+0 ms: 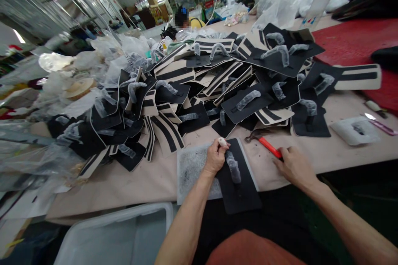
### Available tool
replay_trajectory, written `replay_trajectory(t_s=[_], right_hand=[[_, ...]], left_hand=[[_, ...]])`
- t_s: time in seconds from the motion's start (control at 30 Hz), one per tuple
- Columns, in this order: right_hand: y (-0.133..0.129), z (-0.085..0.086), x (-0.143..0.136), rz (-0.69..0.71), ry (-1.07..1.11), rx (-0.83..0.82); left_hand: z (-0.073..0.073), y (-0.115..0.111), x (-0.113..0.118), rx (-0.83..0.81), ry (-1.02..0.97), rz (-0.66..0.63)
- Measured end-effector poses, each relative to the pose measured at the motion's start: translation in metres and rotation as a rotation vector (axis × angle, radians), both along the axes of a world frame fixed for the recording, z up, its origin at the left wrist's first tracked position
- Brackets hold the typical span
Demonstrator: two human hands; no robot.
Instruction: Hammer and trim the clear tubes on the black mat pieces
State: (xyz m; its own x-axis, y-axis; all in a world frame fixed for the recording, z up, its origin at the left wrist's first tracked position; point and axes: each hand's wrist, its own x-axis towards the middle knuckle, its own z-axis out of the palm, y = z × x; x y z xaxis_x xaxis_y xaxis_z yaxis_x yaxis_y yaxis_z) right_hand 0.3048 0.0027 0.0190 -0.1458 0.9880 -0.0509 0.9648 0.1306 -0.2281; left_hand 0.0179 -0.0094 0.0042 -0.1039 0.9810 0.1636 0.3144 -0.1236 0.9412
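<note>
"What blocks the broad beige-covered table (146, 184)?"
"A heap of black panels with plastic-wrapped handles (231, 102), beyond the pale rectangular board (191, 172). Bare cover lies right of it."
"The single black panel (248, 194)?"
"On the board, overhanging its near edge. The right hand (295, 165) curls round a red-handled hammer (270, 148); the left (215, 158) pinches a white-ended tool (222, 141)."
</note>
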Motion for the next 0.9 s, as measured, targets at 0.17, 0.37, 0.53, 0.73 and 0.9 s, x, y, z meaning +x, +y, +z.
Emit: replay_trajectory(t_s=[0.17,0.37,0.53,0.73,0.9], right_hand=[[-0.012,0.004,0.003,-0.205,0.647,-0.668],[-0.029,0.055,-0.028,-0.293,0.904,-0.69],[-0.019,0.099,-0.046,0.167,0.532,0.135],[-0.012,0.113,-0.054,0.484,0.099,0.217],[-0.011,0.131,-0.061,0.303,0.379,0.412]], left_hand=[[-0.001,0.004,-0.002,-0.015,-0.006,-0.02],[-0.002,-0.003,0.001,0.064,0.127,-0.05],[-0.005,-0.002,0.0,0.083,0.172,-0.054],[-0.008,-0.001,-0.001,0.068,0.182,-0.044],[-0.009,-0.002,-0.001,0.092,0.151,-0.051]])
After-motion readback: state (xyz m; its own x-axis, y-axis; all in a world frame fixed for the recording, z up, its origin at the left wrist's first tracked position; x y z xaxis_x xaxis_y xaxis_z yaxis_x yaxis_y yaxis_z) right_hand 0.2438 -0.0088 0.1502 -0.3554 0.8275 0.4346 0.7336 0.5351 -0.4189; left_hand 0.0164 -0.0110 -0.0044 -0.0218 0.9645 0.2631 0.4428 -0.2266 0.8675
